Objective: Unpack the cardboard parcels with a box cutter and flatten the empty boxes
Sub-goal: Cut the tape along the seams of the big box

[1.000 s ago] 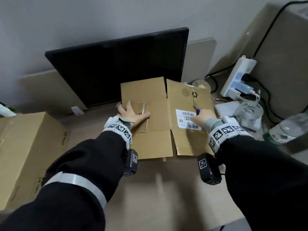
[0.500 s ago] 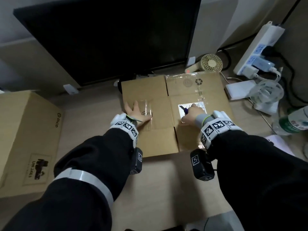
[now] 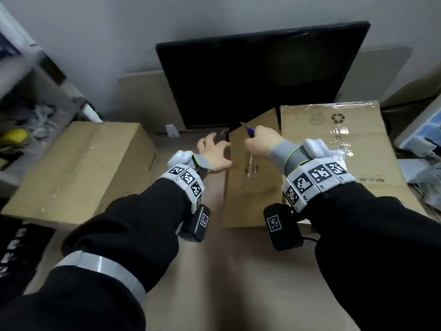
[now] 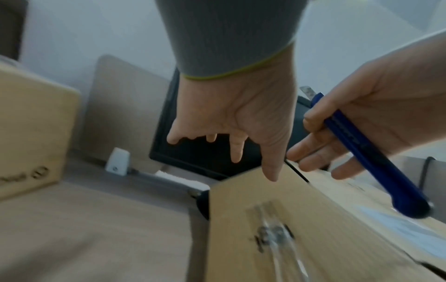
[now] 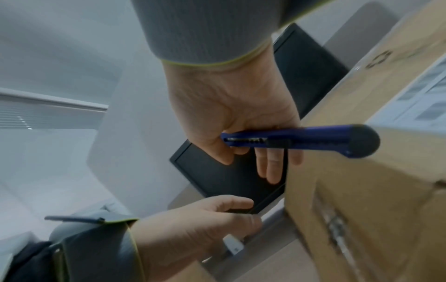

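Note:
The opened cardboard box (image 3: 334,149) lies on the desk right of centre, with clear tape and a recycling mark on it. Its left panel (image 3: 253,187) is tilted up off the desk. My right hand (image 3: 260,142) grips a blue box cutter (image 3: 249,131) at the panel's far corner, its blade out and pointing away from me. In the right wrist view the box cutter (image 5: 301,139) lies across my palm beside the cardboard (image 5: 362,190). My left hand (image 3: 213,151) hovers at the panel's left edge with fingers spread. Its thumb (image 4: 272,171) touches the cardboard's top edge (image 4: 289,219).
A closed, taped cardboard box (image 3: 81,163) stands at the left of the desk. A black monitor (image 3: 257,75) leans against the wall right behind the work. A power strip (image 3: 424,130) and loose items sit at the right; a cluttered shelf (image 3: 23,115) at the far left.
The box's left panel has come up off the desk. My right hand left the shipping label and rose to the far corner with the cutter. My left hand came off the flap.

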Demonstrator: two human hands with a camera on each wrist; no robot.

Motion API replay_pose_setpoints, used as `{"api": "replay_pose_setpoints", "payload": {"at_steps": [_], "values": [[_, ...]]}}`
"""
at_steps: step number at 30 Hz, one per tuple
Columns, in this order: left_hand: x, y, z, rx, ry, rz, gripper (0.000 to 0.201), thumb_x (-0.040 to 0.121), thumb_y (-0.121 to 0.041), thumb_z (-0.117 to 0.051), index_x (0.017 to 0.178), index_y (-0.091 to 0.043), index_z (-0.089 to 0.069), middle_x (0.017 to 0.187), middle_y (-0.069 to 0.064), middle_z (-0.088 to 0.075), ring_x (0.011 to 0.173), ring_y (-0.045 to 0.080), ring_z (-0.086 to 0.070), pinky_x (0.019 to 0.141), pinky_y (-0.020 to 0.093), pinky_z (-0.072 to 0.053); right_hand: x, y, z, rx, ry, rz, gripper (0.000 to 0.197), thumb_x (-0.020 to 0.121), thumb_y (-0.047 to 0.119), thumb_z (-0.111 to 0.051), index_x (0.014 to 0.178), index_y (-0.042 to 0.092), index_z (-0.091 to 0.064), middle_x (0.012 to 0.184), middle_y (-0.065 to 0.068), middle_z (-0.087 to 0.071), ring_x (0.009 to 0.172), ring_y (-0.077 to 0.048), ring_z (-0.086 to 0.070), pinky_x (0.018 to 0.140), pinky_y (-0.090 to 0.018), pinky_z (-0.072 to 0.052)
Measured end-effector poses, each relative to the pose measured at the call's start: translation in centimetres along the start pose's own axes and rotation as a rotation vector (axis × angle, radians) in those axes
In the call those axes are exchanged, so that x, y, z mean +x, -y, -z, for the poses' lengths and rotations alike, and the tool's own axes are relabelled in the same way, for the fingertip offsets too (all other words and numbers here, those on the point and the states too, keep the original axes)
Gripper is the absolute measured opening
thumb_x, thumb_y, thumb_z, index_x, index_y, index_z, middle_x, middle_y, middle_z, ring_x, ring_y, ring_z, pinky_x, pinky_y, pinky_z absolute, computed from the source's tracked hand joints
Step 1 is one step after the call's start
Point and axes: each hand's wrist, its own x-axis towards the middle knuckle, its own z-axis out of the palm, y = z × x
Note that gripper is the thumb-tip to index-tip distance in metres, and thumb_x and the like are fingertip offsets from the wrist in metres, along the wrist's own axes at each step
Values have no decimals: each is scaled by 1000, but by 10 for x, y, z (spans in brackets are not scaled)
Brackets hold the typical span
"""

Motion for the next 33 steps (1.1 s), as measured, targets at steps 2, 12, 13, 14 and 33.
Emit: {"api": "replay_pose_setpoints", "payload": {"at_steps": [2, 12, 13, 14, 33], "values": [[-11, 30, 24, 1, -50, 52, 64, 82, -50, -65, 139, -33, -42, 157, 9, -7, 143, 36, -2, 116, 45, -11, -3, 26, -13, 45, 39, 33, 13, 94, 16, -43, 102, 6, -46, 86, -10, -55, 77, -27, -55, 58, -28, -37], [-85, 230, 105, -96, -229, 505, 53, 88, -51, -55, 136, -31, -47, 152, 14, -23, 140, 37, -19, 114, 43, -17, -6, 128, -110, 237, 279, 74, 15, 92, 12, -41, 81, 8, -49, 81, -9, -65, 47, -15, -49, 47, -23, -38], [-93, 250, 107, -116, -228, 557, 56, 87, -54, -55, 137, -31, -46, 150, 14, -27, 138, 38, -23, 113, 44, -20, -6, 136, -121, 253, 297, 70, 16, 92, 13, -41, 79, 8, -49, 86, -11, -67, 49, -16, -51, 49, -23, -39], [-103, 273, 110, -126, -218, 614, 62, 83, -59, -54, 138, -30, -45, 147, 15, -32, 136, 39, -27, 112, 44, -22, -5, 150, -135, 272, 321, 66, 17, 92, 13, -41, 77, 8, -48, 92, -13, -70, 53, -18, -54, 51, -24, -40], [-129, 361, 90, -305, -107, 599, 124, 55, -81, -66, 146, -24, -3, 148, 14, -27, 130, 36, -39, 108, 43, -34, 0, 200, -223, 325, 44, -160, 44, 93, 33, -52, 123, 2, -43, 112, -13, -56, 97, -31, -55, 79, -34, -41]]}}
